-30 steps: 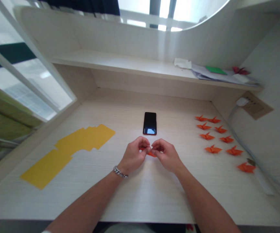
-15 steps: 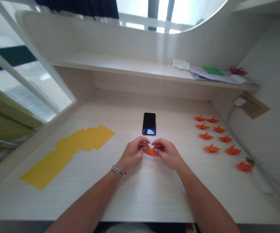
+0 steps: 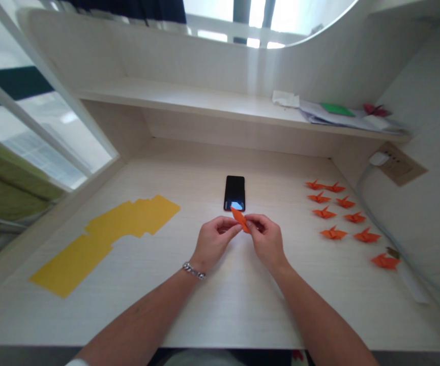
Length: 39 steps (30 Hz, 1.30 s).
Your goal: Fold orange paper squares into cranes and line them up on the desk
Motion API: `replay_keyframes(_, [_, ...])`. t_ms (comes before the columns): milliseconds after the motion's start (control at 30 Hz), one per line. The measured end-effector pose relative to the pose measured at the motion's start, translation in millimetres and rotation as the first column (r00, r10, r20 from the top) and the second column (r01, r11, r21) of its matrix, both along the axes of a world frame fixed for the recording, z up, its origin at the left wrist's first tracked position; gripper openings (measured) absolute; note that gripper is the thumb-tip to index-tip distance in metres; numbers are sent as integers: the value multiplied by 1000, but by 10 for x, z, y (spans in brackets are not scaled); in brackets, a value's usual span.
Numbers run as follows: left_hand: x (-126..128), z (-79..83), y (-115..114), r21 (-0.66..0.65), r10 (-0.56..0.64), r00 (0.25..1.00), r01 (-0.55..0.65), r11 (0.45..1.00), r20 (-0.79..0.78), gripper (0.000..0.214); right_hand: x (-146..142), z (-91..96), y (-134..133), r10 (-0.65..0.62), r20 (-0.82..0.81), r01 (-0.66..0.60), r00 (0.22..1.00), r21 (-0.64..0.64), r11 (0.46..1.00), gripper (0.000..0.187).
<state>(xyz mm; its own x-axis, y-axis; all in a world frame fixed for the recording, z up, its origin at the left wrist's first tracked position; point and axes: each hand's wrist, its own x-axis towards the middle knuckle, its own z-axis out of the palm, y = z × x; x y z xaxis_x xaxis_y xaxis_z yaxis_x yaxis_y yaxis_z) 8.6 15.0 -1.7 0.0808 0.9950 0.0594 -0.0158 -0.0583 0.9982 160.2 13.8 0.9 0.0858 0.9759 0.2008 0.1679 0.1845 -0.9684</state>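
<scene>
A folded piece of orange paper (image 3: 238, 217) is pinched between my two hands over the middle of the desk, its pointed end toward the phone. My left hand (image 3: 215, 239), with a chain bracelet at the wrist, is closed with thumb and forefinger on the paper's left edge. On the other side my right hand (image 3: 266, 238) grips its lower right end, and those fingers partly cover the folds. Just beyond the fingertips a black phone (image 3: 235, 192) lies flat on the desk.
Several orange paper cranes (image 3: 333, 233) stand in rows at the right. Overlapping yellow paper sheets (image 3: 70, 264) lie at the left. A shelf (image 3: 204, 99) with papers runs along the back. A grey cable (image 3: 380, 226) hangs from the wall socket (image 3: 399, 163).
The orange paper has been lifted and turned from lying crosswise to pointing up and away. My hands have shifted around it, the left a little to the right.
</scene>
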Motion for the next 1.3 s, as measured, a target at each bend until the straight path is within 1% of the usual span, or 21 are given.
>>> replay_keyframes(133, [18, -9, 8, -46, 70, 994, -66, 997, 89, 27, -58, 39, -60, 3, 41, -5, 999, 41, 999, 16])
replay_keyframes(233, [20, -7, 21, -97, 109, 978, -93, 991, 178, 32, -81, 54, -72, -14, 24, 12, 1000, 58, 998, 15])
replay_keyframes(300, [31, 3, 18, -111, 133, 969, -112, 987, 208, 34, -92, 58, -72, -19, 0, 19, 1000, 62, 998, 15])
replay_keyframes(400, [54, 28, 3, -107, 162, 966, -143, 984, 201, 33, -104, 56, -74, -29, -26, 31, 999, 75, 997, 14])
replay_keyframes(500, [70, 45, -7, -96, 179, 966, -164, 982, 186, 31, -113, 46, -76, -45, -17, 46, 999, 94, 995, 14])
replay_keyframes(667, [84, 46, -2, -95, 202, 953, -185, 978, 224, 32, -129, 41, -71, -61, -68, 66, 996, 84, 994, 13])
replay_keyframes(767, [88, 45, 1, -91, 216, 955, -201, 975, 203, 29, -134, 48, -70, -58, -63, 64, 996, 92, 994, 13])
replay_keyframes(1133, [84, 21, 6, -66, 240, 956, -232, 971, 170, 28, -149, 52, -85, -52, -61, 58, 997, 101, 993, 15])
replay_keyframes(1300, [86, 2, 6, -49, 229, 950, -224, 973, 214, 30, -161, 42, -74, -50, -81, 57, 995, 82, 995, 14])
